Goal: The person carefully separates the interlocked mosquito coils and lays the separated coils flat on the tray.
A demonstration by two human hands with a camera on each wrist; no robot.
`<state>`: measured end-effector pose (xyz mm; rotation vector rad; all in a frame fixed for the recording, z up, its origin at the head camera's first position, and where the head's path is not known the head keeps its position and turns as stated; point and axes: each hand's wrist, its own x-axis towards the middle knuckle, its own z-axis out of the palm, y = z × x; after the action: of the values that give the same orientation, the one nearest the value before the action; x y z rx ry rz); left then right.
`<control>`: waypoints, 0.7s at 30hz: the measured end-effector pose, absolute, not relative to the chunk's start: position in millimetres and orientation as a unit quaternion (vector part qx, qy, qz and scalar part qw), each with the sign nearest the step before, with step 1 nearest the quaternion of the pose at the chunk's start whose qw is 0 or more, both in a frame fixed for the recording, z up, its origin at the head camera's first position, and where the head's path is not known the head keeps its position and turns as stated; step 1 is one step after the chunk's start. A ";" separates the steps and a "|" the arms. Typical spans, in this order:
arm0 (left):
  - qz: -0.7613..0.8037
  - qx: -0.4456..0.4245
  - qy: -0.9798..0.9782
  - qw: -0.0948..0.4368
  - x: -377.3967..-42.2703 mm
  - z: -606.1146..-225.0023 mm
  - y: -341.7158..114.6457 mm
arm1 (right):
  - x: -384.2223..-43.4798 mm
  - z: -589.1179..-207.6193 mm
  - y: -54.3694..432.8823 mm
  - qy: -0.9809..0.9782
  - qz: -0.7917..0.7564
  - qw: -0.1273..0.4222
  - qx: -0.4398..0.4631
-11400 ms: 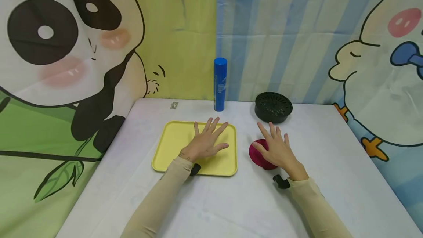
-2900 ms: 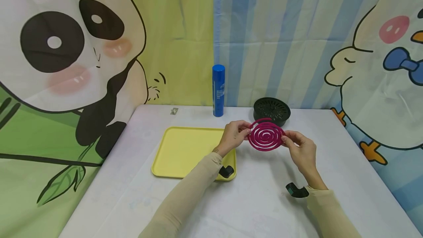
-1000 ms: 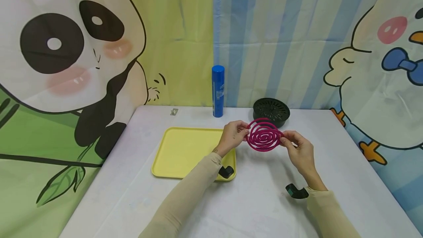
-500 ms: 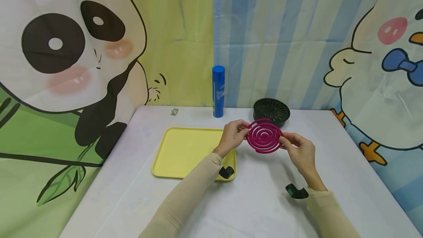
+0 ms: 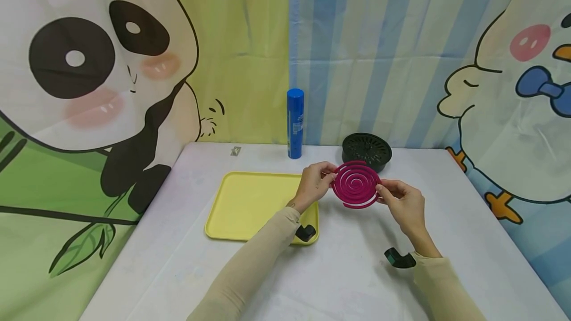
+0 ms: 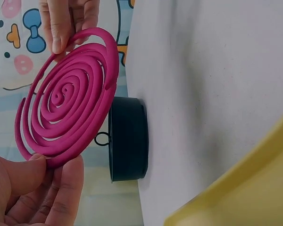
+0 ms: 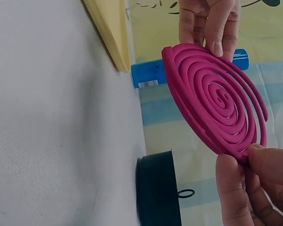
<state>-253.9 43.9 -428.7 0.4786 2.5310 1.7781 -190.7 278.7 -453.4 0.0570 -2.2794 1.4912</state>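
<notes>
Both hands hold up a magenta mosquito coil (image 5: 355,185) over the table, and gaps show between some of its turns. It looks like a pair of interlocked spirals, with loose ends at the rim. My left hand (image 5: 314,185) pinches its left edge between thumb and fingers. At the opposite edge, my right hand (image 5: 405,207) pinches the coil the same way. The left wrist view shows the coil (image 6: 101,101) tilted, its whole spiral face visible. Behind it stands a round black tin (image 5: 367,148) with a slotted top and a small wire ring.
A yellow tray (image 5: 254,207) lies at the left, partly under my left forearm. At the table's back edge stands a blue spray can (image 5: 295,124). A small metal piece (image 5: 235,151) lies farther left. Printed curtains hang behind the white table (image 5: 330,281).
Earlier the coil lay on the table under spread hands; now both hands hold it raised. Within the last second its turns, spread apart before, have come more level with one another.
</notes>
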 end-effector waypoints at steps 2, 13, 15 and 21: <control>0.567 0.155 0.809 0.004 -254.1 -429.0 43.8 | -190.8 -453.1 278.6 -0.818 0.539 0.199 0.015; 0.572 0.159 0.805 0.002 -255.0 -431.5 44.5 | -191.3 -452.6 279.0 -0.808 0.560 0.179 -0.016; 0.574 0.158 0.804 0.002 -255.2 -431.7 44.7 | -191.5 -452.7 279.6 -0.806 0.564 0.178 -0.019; 0.584 0.153 0.797 0.012 -256.2 -432.7 45.4 | -192.3 -453.1 281.4 -0.793 0.586 0.161 -0.033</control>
<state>-256.2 45.4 -432.7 0.4772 2.4847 1.8220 -192.3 281.4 -453.1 -0.0950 -2.2644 1.6733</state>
